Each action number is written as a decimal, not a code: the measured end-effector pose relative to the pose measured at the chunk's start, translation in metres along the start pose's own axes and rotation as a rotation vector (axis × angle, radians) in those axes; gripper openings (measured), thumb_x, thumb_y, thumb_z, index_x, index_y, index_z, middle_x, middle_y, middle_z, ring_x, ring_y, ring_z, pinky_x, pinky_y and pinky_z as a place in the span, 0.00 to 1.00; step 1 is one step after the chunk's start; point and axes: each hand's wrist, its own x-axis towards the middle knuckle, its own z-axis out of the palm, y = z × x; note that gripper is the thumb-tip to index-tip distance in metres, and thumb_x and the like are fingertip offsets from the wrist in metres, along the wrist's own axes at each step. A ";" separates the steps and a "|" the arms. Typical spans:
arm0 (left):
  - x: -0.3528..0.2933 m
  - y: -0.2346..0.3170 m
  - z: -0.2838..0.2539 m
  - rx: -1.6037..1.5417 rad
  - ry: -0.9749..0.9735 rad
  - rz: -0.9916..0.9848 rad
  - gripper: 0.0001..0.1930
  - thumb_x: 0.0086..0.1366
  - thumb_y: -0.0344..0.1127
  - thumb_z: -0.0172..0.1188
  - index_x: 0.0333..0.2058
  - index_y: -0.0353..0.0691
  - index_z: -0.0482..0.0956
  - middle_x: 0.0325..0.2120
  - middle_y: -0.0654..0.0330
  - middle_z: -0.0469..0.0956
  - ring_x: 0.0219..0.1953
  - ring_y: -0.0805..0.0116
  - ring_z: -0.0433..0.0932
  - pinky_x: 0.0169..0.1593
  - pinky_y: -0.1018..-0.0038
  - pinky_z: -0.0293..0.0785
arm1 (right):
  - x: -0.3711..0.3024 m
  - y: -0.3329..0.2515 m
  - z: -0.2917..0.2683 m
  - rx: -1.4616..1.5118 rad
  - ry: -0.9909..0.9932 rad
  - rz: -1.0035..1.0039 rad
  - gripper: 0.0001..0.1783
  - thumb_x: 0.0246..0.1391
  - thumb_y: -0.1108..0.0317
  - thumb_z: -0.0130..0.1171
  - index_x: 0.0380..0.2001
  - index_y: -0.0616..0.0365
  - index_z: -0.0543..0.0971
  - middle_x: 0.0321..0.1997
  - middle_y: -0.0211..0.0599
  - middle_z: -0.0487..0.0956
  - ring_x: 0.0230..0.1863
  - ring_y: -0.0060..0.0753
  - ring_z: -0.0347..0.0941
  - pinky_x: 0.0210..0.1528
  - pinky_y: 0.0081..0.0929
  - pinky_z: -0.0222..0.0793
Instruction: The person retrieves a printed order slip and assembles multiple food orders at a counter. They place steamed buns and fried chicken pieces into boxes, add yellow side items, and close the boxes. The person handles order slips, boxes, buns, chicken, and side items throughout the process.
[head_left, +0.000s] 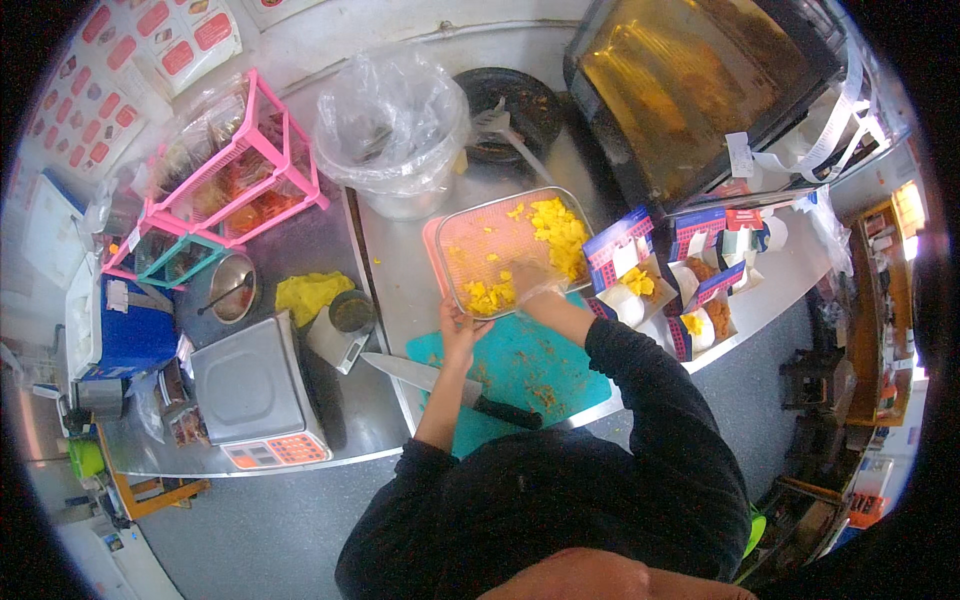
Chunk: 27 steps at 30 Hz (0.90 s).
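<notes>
A shallow rectangular tray (482,250) with a thin rim lies over a pink board (432,245), which shows through it. Chopped yellow pieces (558,232) are heaped at its far right, with a smaller heap near the front left corner. My left hand (462,330) grips that front corner of the tray. My right hand (538,288), in a clear plastic glove, reaches into the tray by the yellow pieces; its fingers are blurred. Below both hands is a teal cutting board (540,365) with brown crumbs. A large knife (410,372) with a black handle lies across its left side.
Open blue-and-pink boxes (640,280) hold white rounded items, some with yellow pieces. Farther right stands a glass-fronted cabinet (700,90). A bag-lined bucket (395,150), yellow cloth (310,295), scale (250,385), steel bowl (235,285) and pink rack (265,150) are leftward.
</notes>
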 end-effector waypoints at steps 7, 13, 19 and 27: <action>0.002 -0.008 -0.001 -0.001 0.007 -0.001 0.21 0.65 0.31 0.46 0.55 0.49 0.51 0.51 0.56 0.61 0.47 0.53 0.73 0.47 0.57 0.74 | -0.007 0.001 -0.008 -0.002 0.068 0.015 0.16 0.53 0.63 0.46 0.42 0.58 0.75 0.45 0.44 0.76 0.46 0.46 0.73 0.44 0.38 0.70; 0.002 -0.011 -0.002 0.003 -0.009 0.011 0.23 0.65 0.31 0.46 0.56 0.51 0.51 0.50 0.57 0.63 0.46 0.56 0.74 0.45 0.60 0.75 | -0.025 -0.026 -0.003 0.022 0.170 -0.191 0.16 0.53 0.63 0.46 0.41 0.58 0.76 0.44 0.44 0.76 0.45 0.47 0.73 0.44 0.37 0.70; -0.001 -0.003 -0.005 -0.043 -0.026 -0.027 0.22 0.64 0.23 0.41 0.56 0.46 0.52 0.48 0.57 0.61 0.43 0.58 0.74 0.45 0.63 0.76 | -0.009 -0.045 0.016 0.037 0.081 -0.669 0.16 0.50 0.62 0.48 0.37 0.60 0.75 0.41 0.50 0.76 0.44 0.51 0.72 0.45 0.40 0.68; -0.002 -0.006 -0.009 -0.160 -0.070 -0.076 0.24 0.64 0.24 0.42 0.58 0.49 0.52 0.49 0.58 0.64 0.46 0.60 0.73 0.47 0.63 0.75 | 0.010 -0.022 0.025 0.358 -0.020 -0.952 0.13 0.46 0.62 0.52 0.32 0.58 0.76 0.36 0.52 0.75 0.41 0.50 0.72 0.43 0.42 0.67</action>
